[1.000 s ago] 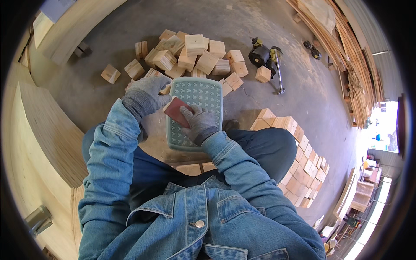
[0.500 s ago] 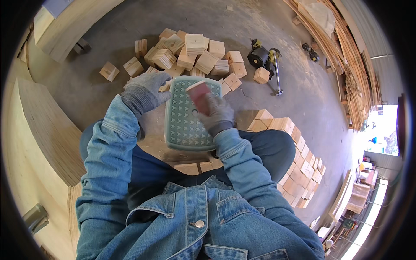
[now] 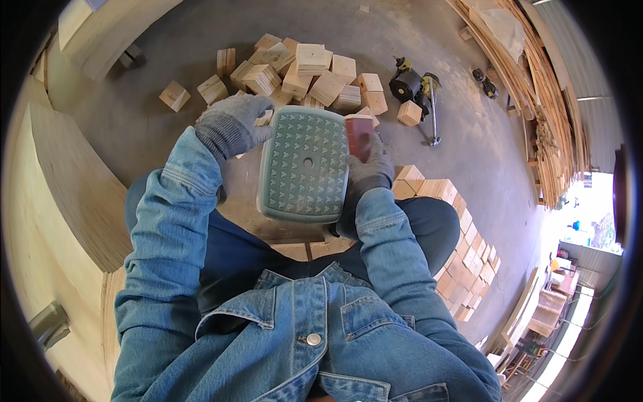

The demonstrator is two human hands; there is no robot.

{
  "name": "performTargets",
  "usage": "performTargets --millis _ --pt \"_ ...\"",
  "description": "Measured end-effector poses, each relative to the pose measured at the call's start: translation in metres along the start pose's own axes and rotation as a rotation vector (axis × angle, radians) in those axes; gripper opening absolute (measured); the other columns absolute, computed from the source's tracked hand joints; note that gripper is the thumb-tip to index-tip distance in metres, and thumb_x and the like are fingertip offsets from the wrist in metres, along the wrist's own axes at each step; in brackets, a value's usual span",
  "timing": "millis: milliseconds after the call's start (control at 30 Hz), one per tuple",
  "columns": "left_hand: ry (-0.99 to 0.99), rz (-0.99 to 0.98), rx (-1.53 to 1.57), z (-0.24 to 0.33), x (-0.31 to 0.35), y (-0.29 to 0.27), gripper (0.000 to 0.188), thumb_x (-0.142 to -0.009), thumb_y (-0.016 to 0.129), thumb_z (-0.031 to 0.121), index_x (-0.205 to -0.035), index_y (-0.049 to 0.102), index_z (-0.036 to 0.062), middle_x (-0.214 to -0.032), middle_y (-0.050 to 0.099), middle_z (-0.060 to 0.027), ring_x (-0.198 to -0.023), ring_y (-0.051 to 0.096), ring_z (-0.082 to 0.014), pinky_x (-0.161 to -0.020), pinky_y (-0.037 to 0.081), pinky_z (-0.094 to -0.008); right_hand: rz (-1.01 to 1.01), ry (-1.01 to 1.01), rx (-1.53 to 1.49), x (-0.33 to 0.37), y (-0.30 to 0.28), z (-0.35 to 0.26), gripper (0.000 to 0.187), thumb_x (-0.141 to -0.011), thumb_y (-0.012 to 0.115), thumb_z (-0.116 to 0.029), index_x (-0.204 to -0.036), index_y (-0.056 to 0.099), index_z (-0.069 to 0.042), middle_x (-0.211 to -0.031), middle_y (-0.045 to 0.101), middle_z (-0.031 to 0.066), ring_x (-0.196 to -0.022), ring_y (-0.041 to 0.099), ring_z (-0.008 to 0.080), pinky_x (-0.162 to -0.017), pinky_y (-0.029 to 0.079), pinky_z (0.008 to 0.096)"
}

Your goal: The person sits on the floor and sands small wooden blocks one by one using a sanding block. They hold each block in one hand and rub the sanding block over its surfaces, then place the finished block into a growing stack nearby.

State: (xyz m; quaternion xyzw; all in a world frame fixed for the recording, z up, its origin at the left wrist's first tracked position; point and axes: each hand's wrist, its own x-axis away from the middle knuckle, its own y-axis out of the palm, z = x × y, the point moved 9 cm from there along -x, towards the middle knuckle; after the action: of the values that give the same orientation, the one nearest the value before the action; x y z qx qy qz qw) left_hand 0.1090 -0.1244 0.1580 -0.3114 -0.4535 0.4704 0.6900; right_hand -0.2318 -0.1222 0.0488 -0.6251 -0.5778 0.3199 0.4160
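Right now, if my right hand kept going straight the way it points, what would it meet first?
Probably the loose wooden blocks on the floor, just beyond the dark red pad in your right hand. Depth is unclear, so it might pass above them.

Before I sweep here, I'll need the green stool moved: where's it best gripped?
Likely by both long edges of the green stool, coming from left and right together: its rounded rectangular top faces up, longer front to back than across, making that span shorter.
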Motion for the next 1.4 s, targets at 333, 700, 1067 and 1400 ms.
performTargets --millis 333,700,1067,1400 --pt "0.086 0.074 0.023 0.0 -0.002 0.006 0.054 -0.092 0.081 0.038 -0.136 0.067 0.011 -0.123 0.075 -0.0151 -0.118 0.071 -0.0344 -0.104 0.055 -0.0455 -0.747 -0.61 0.322 0.16 0.065 -0.107 0.083 -0.088 0.073 -0.038 -0.164 0.043 -0.024 -0.159 0.053 0.0082 -0.141 0.054 0.0368 -0.123 0.033 0.0491" --pt "0.085 0.057 -0.005 0.002 -0.004 0.006 0.055 -0.092 0.081 0.039 -0.136 0.067 0.0098 -0.121 0.076 -0.0151 -0.117 0.072 -0.0331 -0.103 0.056 -0.0441 -0.141 -0.065 0.162 0.047 -0.006 -0.002 0.09 -0.075 0.083 -0.027 -0.157 0.045 -0.025 -0.15 0.057 0.0144 -0.136 0.058 0.0395 -0.113 0.048 0.0518" --pt "0.08 0.035 -0.013 -0.001 -0.001 0.01 0.058 -0.094 0.079 0.042 -0.141 0.064 0.0107 -0.129 0.073 -0.0161 -0.122 0.07 -0.0336 -0.106 0.055 -0.0452 -0.748 -0.539 0.398 0.15 0.055 -0.087 0.082 -0.082 0.078 -0.03 -0.159 0.048 -0.026 -0.16 0.054 0.006 -0.146 0.052 0.0328 -0.121 0.036 0.0518" --pt "0.09 0.034 -0.01 0.004 0.001 0.006 0.056 -0.094 0.079 0.04 -0.139 0.065 0.0101 -0.125 0.074 -0.0162 -0.119 0.071 -0.0341 -0.105 0.055 -0.0459 -0.181 -0.158 0.182 0.058 -0.016 -0.021 0.086 -0.074 0.086 -0.024 -0.153 0.053 -0.021 -0.146 0.062 0.0155 -0.133 0.06 0.0392 -0.113 0.048 0.0497"
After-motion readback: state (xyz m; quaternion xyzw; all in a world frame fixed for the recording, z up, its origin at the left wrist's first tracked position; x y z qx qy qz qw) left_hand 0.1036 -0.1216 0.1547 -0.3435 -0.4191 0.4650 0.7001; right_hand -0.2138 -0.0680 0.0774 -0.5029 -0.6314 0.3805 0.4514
